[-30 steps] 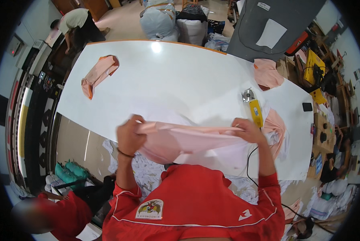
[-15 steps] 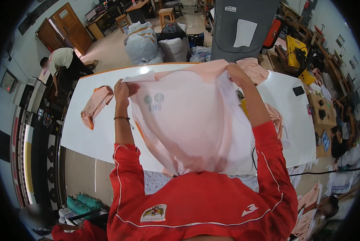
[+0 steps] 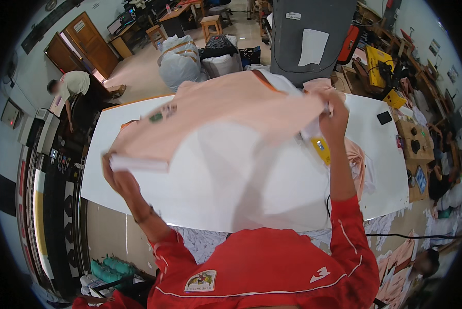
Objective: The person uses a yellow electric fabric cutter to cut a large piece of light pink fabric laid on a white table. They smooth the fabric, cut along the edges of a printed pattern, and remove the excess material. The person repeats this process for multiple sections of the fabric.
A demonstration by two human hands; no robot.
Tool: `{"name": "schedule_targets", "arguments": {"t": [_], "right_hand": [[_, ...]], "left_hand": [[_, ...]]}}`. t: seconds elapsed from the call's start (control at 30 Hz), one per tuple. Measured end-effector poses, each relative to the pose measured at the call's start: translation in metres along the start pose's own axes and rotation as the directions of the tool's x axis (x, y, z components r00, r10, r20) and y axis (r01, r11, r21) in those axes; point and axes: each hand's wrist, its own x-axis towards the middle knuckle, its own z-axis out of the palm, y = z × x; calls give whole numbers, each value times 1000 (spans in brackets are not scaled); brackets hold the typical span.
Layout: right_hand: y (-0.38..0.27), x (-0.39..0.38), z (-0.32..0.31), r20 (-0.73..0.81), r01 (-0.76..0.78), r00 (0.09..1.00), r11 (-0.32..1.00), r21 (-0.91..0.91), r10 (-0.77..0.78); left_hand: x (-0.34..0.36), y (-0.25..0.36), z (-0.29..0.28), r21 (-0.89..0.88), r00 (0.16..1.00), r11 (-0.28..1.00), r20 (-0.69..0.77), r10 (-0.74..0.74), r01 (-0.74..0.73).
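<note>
1. Head view: white table (image 3: 375,170) fills the centre; peach garment (image 3: 226,116) with a white paper sheet (image 3: 241,170) under it is held up above the table, spread from 9 to 2 o'clock.
2. Left hand (image 3: 118,177) at 9 o'clock, fingers closed tight on the garment's folded lower-left edge together with the sheet.
3. Right hand (image 3: 335,116) at 2 o'clock, fist closed on the garment's upper-right corner, arm raised.
4. Vs. half a second ago: both hands then gripped the top edge and the garment hung down like a curtain; now the left hand is lower and further out, and the cloth lies slanted, flatter.
5. Second peach piece (image 3: 357,165) lies on the table at 3 o'clock, just beside a yellow tool (image 3: 321,149).
6. Black phone (image 3: 384,118) sits on the table near 2 o'clock, apart from the right hand.
</note>
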Motion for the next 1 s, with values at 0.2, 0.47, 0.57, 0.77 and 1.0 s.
{"name": "schedule_targets", "arguments": {"t": [0.2,0.47,0.57,0.77,1.0], "right_hand": [[53,-162,15,304,-27,950,990,-140,69],[71,-298,22,505,-69,849,981,-183,154],[74,-323,5,606,-128,773,982,-142,188],[154,-289,-2,339,-155,902,934,-321,266],[267,-209,10,238,-469,518,506,-724,821]], "left_hand": [[-141,-85,-65,303,935,909,123,-334,285],[-256,-163,-120,488,780,738,167,-603,466],[-287,-173,-154,734,775,609,185,-604,300],[-300,-180,-191,955,754,296,201,-626,-10],[-286,-198,-108,867,731,498,344,-590,-5]]}}
